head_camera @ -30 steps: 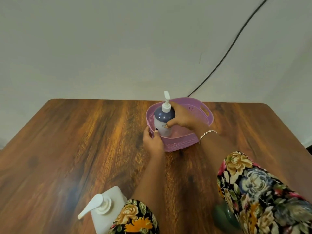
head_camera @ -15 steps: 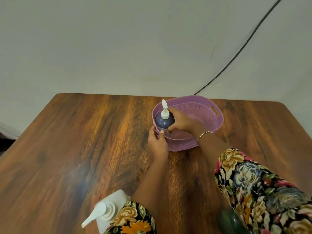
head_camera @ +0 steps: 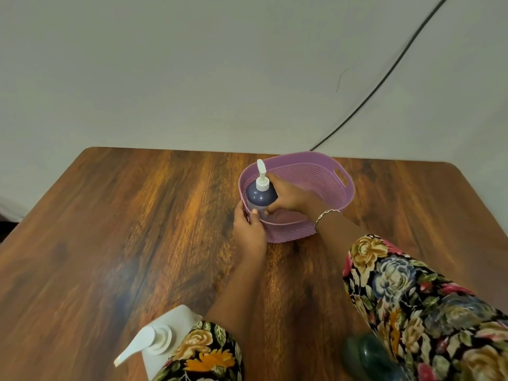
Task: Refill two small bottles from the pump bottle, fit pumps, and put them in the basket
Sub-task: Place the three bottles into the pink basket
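Note:
A small dark-blue bottle [head_camera: 260,194] with a white pump on top stands upright inside the left end of the purple perforated basket [head_camera: 324,177]. My right hand [head_camera: 288,198] reaches into the basket and grips the bottle's side. At the near-left of the basket, my left hand [head_camera: 248,224] holds the rim, thumb outside and a finger over the edge. The large white pump bottle [head_camera: 162,343] stands at the near edge of the table, partly hidden by my left sleeve.
A dark green rounded object [head_camera: 365,356], blurred, sits at the near edge under my right sleeve. The wooden table [head_camera: 110,229] stretches left of the basket. A black cable [head_camera: 384,75] runs down the wall behind the basket.
The bottle has gone lower into the basket with my right hand still on it. My left hand stays on the basket rim. The camera view has shifted slightly.

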`<state>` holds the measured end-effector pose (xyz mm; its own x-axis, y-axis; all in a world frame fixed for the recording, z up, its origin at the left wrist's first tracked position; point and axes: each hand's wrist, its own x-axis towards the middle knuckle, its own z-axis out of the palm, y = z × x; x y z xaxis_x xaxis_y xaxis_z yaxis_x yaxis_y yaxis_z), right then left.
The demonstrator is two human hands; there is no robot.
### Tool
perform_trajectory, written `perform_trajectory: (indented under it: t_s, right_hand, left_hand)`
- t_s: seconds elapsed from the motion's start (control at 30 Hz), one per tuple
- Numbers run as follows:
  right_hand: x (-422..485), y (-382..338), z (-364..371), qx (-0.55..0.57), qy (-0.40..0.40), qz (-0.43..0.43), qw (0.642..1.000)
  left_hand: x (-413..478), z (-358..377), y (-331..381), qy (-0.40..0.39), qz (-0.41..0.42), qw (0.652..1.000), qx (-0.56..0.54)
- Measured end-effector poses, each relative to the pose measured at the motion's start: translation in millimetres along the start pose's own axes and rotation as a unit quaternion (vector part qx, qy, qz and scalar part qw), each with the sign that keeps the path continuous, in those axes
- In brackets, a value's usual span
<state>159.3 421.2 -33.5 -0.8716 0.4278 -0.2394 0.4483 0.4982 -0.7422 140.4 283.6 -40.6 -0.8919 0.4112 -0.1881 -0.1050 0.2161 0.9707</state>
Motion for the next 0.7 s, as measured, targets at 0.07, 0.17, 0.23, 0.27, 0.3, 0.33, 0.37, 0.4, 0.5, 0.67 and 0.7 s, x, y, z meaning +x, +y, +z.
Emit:
perform_trajectory:
  t_s: [0.07,0.17,0.23,0.27,0.3,0.33,0.37,0.4,0.5,0.67,0.7]
  right_hand:
    - [-5,-3,-7,-0.009,-0.024,0.003,1.000]
    - [-22,-8,-31,-0.064,-0.032,-0.004,0.997]
    - [-43,-12,-52,-0.111,-0.020,-0.012,0.994]
    - [-56,-12,-60,-0.118,-0.019,-0.018,0.993]
    - [-69,-11,-67,-0.118,-0.024,-0.025,0.992]
    - [-81,-10,-72,-0.117,-0.033,-0.029,0.992]
    - [-97,-7,-75,-0.114,-0.042,-0.028,0.992]
    - [-111,-4,-77,-0.104,-0.052,-0.030,0.993]
    - [-153,7,-78,-0.045,-0.061,-0.045,0.996]
    - [-218,37,-57,0.040,-0.082,-0.027,0.995]
    - [-229,42,-51,0.053,-0.095,-0.021,0.994]
  left_hand:
    - [1,1,1,-0.001,0.000,1.000,0.003]
    - [0,1,1,-0.003,-0.004,1.000,0.003]
    - [-1,2,3,-0.002,-0.003,1.000,0.006]
    - [-2,3,4,-0.001,-0.004,1.000,0.010]
    - [-3,3,5,0.003,-0.005,1.000,0.016]
    - [-3,4,7,0.008,-0.004,1.000,0.024]
    - [-6,5,7,0.009,-0.005,0.999,0.030]
    - [-6,5,8,0.011,-0.003,0.999,0.033]
    - [-2,5,5,0.014,0.010,0.999,0.028]
    - [5,8,-8,0.025,0.019,0.999,0.033]
    - [6,8,-10,0.024,0.023,0.999,0.034]
